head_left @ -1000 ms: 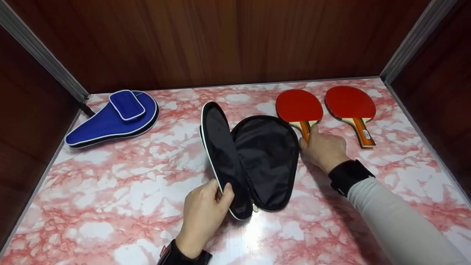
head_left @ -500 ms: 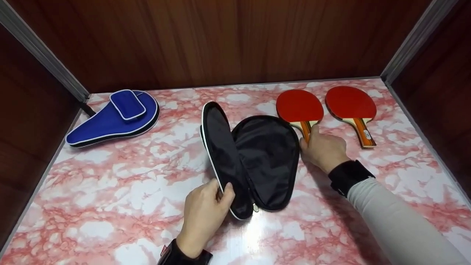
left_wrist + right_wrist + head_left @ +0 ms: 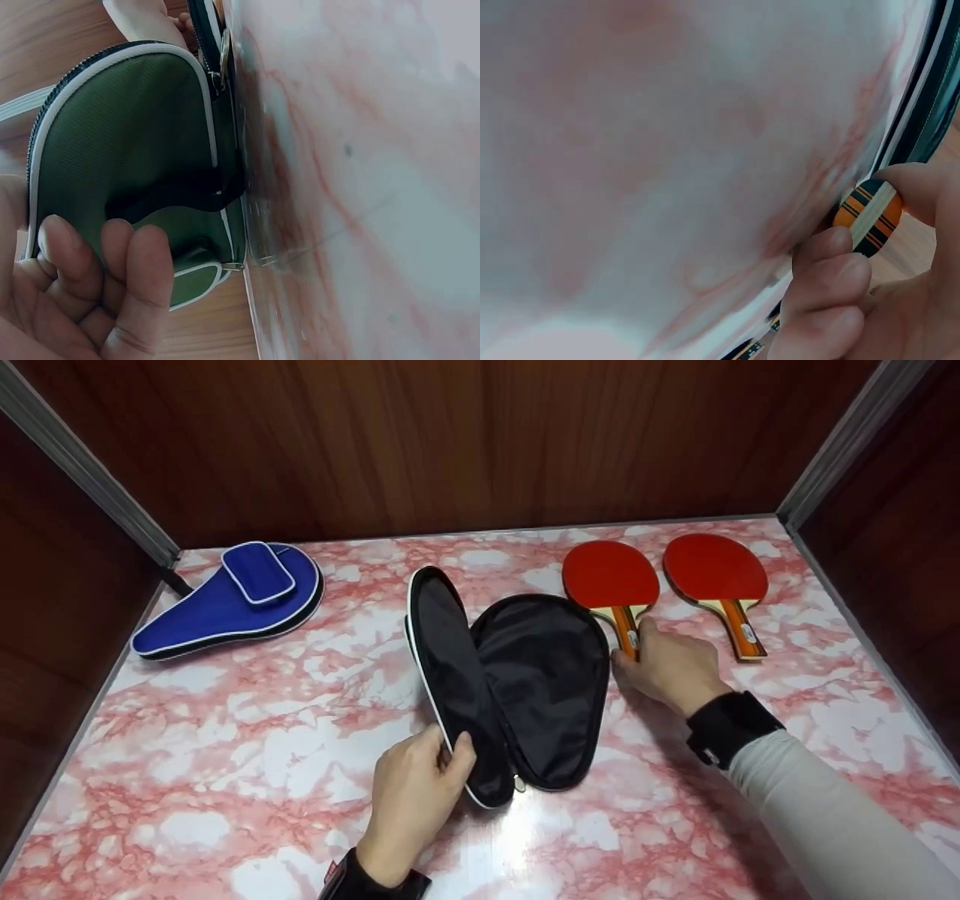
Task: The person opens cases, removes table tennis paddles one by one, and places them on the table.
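Observation:
An unzipped paddle case [image 3: 547, 690] lies spread on the table, black inside. Its raised lid [image 3: 450, 675] has white piping, and the left wrist view shows a green outer face [image 3: 135, 135] with a black strap. My left hand [image 3: 420, 787] pinches the lid's edge near the narrow end, thumb on the inner side. Right of the case, a red table tennis paddle [image 3: 610, 574] lies with its striped handle toward me. My right hand [image 3: 671, 664] holds that handle near its butt end [image 3: 870, 217], thumb on one side and fingers on the other.
A second red paddle [image 3: 716, 568] lies farther right. At the back left rests a blue paddle case [image 3: 240, 604] with a small pocket. Dark wood panels [image 3: 480, 450] wall the marbled table [image 3: 247, 780] at the back and sides.
My right hand has slid slightly down the paddle's handle toward its end, showing more of the handle. The paddle stays in place. My left hand keeps the lid raised as before.

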A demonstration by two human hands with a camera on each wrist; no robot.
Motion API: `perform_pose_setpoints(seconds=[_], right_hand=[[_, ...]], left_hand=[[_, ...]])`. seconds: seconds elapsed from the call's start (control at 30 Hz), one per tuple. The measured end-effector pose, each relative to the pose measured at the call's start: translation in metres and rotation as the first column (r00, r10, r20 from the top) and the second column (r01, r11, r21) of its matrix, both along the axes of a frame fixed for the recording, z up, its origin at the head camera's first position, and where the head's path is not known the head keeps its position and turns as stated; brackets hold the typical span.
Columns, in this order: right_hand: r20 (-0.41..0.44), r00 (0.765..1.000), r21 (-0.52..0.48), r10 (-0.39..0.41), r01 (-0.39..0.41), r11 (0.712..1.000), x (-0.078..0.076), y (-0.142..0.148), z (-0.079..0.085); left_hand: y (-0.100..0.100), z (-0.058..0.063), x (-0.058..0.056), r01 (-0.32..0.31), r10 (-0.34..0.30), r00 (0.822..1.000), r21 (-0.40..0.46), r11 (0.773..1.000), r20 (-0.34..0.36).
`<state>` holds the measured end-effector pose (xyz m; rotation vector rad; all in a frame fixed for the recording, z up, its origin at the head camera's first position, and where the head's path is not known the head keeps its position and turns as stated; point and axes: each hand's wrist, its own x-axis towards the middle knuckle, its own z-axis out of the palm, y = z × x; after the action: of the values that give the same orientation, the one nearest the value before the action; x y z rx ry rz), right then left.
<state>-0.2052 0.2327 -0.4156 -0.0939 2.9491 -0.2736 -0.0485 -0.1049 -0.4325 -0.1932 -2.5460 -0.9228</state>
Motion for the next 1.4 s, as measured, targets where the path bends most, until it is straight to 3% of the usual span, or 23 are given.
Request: perform_pose_setpoints(seconds=[0.27, 0.47, 0.93, 1.4], right_hand=[[-0.108, 0.994, -0.042, 0.001, -0.006, 0.999, 0.004, -0.007, -0.005], [-0.143, 0.99, -0.032, 0.001, -0.006, 0.999, 0.003, -0.01, -0.005], [-0.107, 0.994, -0.029, -0.025, 0.022, 0.999, -0.003, -0.01, -0.007], [-0.154, 0.988, -0.031, -0.023, 0.019, 0.999, -0.004, -0.011, -0.008]], left_hand=[[-0.002, -0.001, 0.001, -0.002, 0.002, 1.0, 0.001, 1.0, -0.003], [0.0, 0.001, 0.001, 0.005, -0.005, 1.0, 0.004, 1.0, -0.012], [0.0, 0.0, 0.0, 0.002, -0.002, 1.0, 0.004, 1.0, -0.013], [-0.001, 0.0, -0.001, 0.001, 0.0, 1.0, 0.004, 1.0, -0.021]])
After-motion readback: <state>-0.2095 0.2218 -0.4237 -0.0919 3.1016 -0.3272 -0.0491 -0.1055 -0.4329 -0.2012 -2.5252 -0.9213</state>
